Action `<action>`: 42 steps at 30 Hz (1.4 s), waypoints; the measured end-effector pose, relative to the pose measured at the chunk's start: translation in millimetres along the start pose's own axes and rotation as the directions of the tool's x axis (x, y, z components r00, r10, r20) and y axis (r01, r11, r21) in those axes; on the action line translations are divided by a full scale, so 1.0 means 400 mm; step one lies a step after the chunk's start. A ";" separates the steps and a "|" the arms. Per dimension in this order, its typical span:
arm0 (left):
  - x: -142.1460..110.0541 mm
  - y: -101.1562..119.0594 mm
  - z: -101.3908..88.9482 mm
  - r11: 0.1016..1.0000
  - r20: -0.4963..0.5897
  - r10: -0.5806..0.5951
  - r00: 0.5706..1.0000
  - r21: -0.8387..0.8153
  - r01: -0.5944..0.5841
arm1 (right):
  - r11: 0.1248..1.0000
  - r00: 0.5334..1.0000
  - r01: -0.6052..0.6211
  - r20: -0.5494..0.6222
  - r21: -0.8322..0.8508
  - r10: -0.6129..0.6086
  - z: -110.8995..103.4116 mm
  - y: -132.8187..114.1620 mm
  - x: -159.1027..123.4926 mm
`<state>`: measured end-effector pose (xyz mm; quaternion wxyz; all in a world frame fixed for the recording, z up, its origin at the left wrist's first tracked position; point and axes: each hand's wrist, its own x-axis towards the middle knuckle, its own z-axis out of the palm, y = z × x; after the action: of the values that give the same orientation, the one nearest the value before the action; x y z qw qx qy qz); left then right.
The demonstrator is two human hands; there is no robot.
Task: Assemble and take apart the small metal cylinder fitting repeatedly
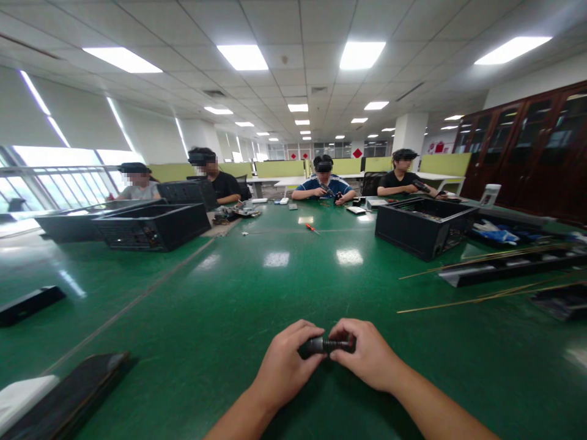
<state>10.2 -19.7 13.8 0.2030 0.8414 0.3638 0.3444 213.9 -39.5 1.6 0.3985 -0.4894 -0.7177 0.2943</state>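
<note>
Low over the green table, my left hand grips the thick grey-black end of a dark cylindrical part. My right hand pinches the other end, which is narrower and has ring-like ridges in the middle. The part lies level between the two hands, and a hint of red shows near the right fingers. Fingers cover both of its ends, so its exact kind is unclear.
The green table bears open black computer cases at left and another case at right. An orange screwdriver lies mid-table. Long thin rods stick in from the right. A dark flat slab sits at front left. Several people sit opposite.
</note>
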 end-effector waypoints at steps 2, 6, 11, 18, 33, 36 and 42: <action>0.000 0.002 -0.001 1.000 0.000 -0.001 1.000 0.000 0.001 | 1.000 1.000 -0.005 0.001 -0.013 0.005 -0.002 -0.001 0.001; 0.001 -0.001 -0.004 1.000 -0.004 -0.015 1.000 0.013 0.015 | 0.999 1.000 -0.024 -0.002 -0.030 0.024 -0.006 -0.001 0.002; -0.001 -0.009 -0.006 1.000 -0.031 -0.005 1.000 0.019 0.006 | 0.999 1.000 -0.016 -0.003 -0.035 0.016 -0.009 0.000 0.000; -0.001 -0.013 -0.011 0.999 -0.053 -0.023 0.998 0.031 0.025 | 0.998 1.000 -0.005 -0.011 -0.058 0.004 -0.019 -0.001 0.003; 0.003 -0.010 -0.024 0.999 -0.083 -0.032 0.996 0.038 0.036 | 0.998 0.999 0.002 -0.043 -0.069 -0.006 -0.033 0.002 0.004; 0.005 -0.007 -0.028 0.998 -0.090 -0.040 0.995 0.049 0.045 | 0.997 0.999 -0.001 -0.040 -0.071 -0.002 -0.036 0.003 0.005; 0.006 -0.010 -0.036 0.996 -0.117 -0.040 0.992 0.076 0.049 | 0.998 1.000 0.004 -0.026 -0.069 -0.006 -0.036 0.007 0.010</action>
<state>-1.1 -14.1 22.2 0.1557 0.8191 0.4068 0.3732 226.9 -34.4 7.8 0.3914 -0.5048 -0.7234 0.2621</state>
